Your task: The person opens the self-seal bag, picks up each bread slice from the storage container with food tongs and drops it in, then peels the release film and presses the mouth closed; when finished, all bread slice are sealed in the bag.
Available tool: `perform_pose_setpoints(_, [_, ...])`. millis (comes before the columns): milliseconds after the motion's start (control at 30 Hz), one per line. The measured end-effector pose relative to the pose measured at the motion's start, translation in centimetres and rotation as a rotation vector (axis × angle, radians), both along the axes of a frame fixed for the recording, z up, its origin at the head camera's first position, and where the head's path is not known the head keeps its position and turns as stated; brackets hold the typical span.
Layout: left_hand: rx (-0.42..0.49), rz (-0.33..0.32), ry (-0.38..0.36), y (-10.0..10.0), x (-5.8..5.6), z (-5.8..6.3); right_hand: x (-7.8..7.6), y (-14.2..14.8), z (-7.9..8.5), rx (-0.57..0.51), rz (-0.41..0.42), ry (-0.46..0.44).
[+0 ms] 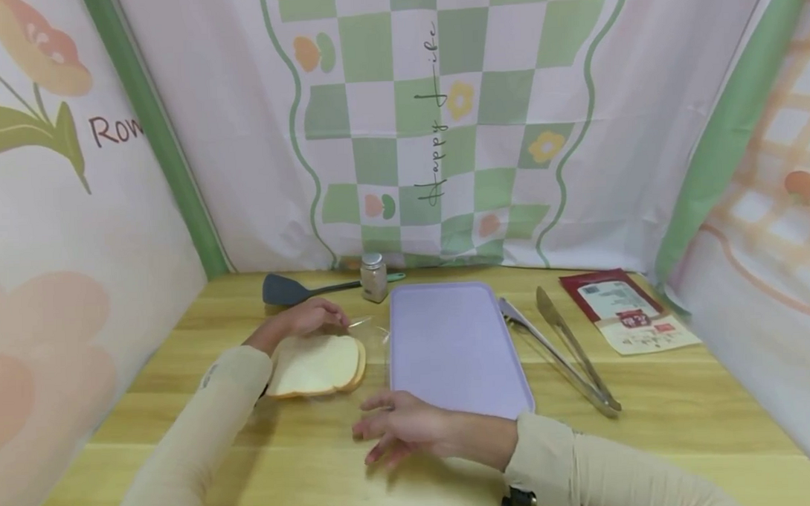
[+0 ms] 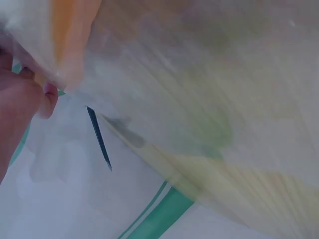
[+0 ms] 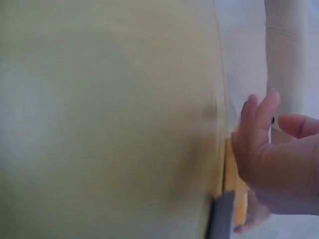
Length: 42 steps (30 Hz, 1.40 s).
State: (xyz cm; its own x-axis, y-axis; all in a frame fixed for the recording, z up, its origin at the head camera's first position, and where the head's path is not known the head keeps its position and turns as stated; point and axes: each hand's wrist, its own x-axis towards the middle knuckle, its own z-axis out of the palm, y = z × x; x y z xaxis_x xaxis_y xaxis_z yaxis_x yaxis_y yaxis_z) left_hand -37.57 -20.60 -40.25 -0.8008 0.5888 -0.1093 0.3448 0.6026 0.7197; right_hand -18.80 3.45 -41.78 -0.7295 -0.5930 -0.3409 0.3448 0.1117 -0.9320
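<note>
Slices of white bread lie stacked on the left part of the table, in a clear plastic bag whose loose end reaches toward the tray. My left hand is at the far side of the bread, its fingers curled and pinching the bag's film. In the left wrist view the left hand is partly cut off beside an orange-brown crust. Over the wood in front of the bread hangs my right hand, fingers spread and loosely bent, holding nothing. It overlaps the near left corner of the lilac tray.
Behind the bread lie a dark spatula and a lidded glass jar. Metal tongs rest right of the tray, beside a red and cream packet. Curtains close off the table's back and sides.
</note>
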Motion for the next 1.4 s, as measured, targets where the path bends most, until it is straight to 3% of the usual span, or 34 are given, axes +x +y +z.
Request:
perform_pose_setpoints(133, [-0.035,0.024,0.031,-0.1,-0.2,0.2,0.9,-0.4,-0.5,0.081,-0.011,0.002])
perform_pose_setpoints(267, [-0.068,0.042,0.079,0.0,-0.2,0.2,1.5,-0.6,-0.7,0.085,-0.01,-0.012])
perform_pose_setpoints(333, [-0.092,0.025,0.104,0.1,-0.2,0.0,1.6,-0.7,-0.7,0.08,0.016,-0.021])
perform_pose_setpoints(600, [-0.192,-0.006,0.082,1.1,0.5,-0.3,1.5,-0.8,-0.8,0.045,0.177,-0.066])
perform_pose_setpoints(767, [-0.187,-0.024,0.106,1.5,0.8,0.0,1.7,-0.1,-0.2,0.022,0.127,-0.066])
perform_pose_setpoints(1000, [-0.197,-0.079,0.119,0.7,0.6,-0.4,0.9,1.4,1.1,0.094,0.053,0.088])
perform_pose_setpoints(1200, [-0.175,-0.097,0.095,0.1,0.7,-0.5,-1.6,2.8,2.5,0.219,0.055,0.288])
perform_pose_setpoints(1400, [-0.164,-0.098,0.129,1.5,0.2,-0.7,-4.8,3.7,3.0,0.368,0.002,0.403])
